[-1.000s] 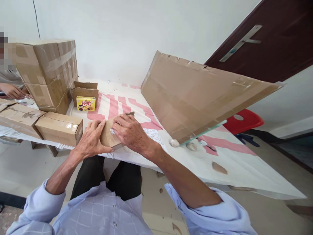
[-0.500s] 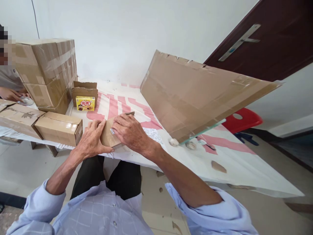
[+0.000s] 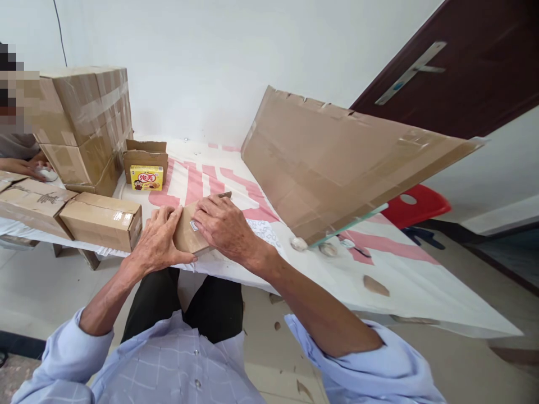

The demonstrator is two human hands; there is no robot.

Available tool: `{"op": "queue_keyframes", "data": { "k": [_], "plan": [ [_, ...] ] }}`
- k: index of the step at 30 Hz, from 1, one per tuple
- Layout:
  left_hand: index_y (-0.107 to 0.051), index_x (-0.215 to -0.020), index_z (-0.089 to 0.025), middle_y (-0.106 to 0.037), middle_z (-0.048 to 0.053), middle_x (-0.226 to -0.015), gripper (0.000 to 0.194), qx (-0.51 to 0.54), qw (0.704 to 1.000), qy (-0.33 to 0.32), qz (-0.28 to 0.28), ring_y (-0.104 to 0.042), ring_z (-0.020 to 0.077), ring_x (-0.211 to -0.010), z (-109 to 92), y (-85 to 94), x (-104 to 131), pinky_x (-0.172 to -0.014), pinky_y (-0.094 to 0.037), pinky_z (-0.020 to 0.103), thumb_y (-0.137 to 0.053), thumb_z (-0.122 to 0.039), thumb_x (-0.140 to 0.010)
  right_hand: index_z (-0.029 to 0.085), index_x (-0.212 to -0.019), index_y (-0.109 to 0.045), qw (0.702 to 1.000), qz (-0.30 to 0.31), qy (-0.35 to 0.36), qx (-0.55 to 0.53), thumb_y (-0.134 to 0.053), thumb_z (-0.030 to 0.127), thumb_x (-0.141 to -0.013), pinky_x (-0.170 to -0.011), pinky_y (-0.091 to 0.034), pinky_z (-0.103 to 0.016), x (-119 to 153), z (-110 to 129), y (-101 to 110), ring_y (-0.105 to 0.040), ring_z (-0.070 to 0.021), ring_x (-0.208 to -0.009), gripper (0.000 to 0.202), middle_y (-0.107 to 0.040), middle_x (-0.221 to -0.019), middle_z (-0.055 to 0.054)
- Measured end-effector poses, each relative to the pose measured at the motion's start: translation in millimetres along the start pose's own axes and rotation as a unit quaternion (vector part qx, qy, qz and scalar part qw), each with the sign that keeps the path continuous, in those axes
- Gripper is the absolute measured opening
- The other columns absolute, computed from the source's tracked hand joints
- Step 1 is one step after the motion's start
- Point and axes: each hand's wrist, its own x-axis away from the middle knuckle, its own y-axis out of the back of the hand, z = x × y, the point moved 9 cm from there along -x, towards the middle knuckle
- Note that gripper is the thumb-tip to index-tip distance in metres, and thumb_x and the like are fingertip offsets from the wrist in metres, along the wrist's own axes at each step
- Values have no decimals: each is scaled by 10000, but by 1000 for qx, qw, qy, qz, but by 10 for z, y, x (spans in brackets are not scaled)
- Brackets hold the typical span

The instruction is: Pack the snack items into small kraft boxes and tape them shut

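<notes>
Cardboard box (image 3: 185, 234) unmoved | left hand (image 3: 158, 238) grips its left side | right hand (image 3: 223, 227) on it beside label (image 3: 193, 225), grip unclear | no visible progress

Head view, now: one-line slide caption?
Left hand and right hand hold a small cardboard carton at a cloth-covered table, yellow cream-puff box beyond.

One camera, worn on the head, is looking forward and steeply down past the shirt (image 3: 177, 365). It is facing the counter (image 3: 320, 289) from its near edge, showing the left hand (image 3: 159, 238) and right hand (image 3: 225, 230) close by, just left of the middle. Wide-angled, it is also taking in the floor (image 3: 267, 350) below, the wall (image 3: 210, 50) beyond and, slanting at upper right, the door (image 3: 480, 62).
</notes>
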Motion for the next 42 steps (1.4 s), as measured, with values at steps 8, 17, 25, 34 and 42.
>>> {"op": "queue_keyframes", "data": {
  "k": [8,17,25,34,42],
  "plan": [
    [-468,-1604,-232,-558,162,-1428,1110,-27,1000,2,6,-536,429,-1335,-73,3,12,-1139,-494,653,-972,-445,-638,179,-973,-778,999,-8,21,-23,-596,137,-1078,-936,-436,-408,2,28,-10,-571,-279,-1005,214,-726,-986,-108],
    [-468,-1599,-243,-565,159,-1411,1101,-32,999,2,11,-546,423,-1305,-116,24,8,-1107,-507,637,-976,-447,-644,184,-963,-769,999,4,22,-34,-538,147,-1103,-938,-425,-412,0,18,-8,-555,-274,-970,273,-707,-948,-103],
    [-496,-1568,-218,-574,159,-1388,1075,-35,999,6,4,-550,420,-1293,-139,28,12,-1109,-503,622,-987,-433,-637,178,-1004,-770,1000,-4,0,-11,-587,150,-1078,-916,-428,-413,25,-5,-7,-572,-294,-1026,200,-722,-1018,-125],
    [-519,-1546,-207,-573,163,-1395,1049,-45,999,6,8,-554,418,-1290,-185,26,5,-1101,-510,615,-985,-401,-626,171,-1000,-763,999,27,16,-33,-529,171,-1109,-930,-431,-411,23,6,-19,-581,-285,-1006,257,-722,-976,-117],
    [-525,-1542,-228,-572,152,-1375,1036,-48,999,-4,5,-560,407,-1260,-230,12,-8,-1086,-519,605,-984,-425,-634,174,-1018,-744,997,59,-23,-36,-565,187,-1069,-880,-414,-401,14,-121,-92,-573,-288,-975,186,-710,-1004,-126]
  ]
}}
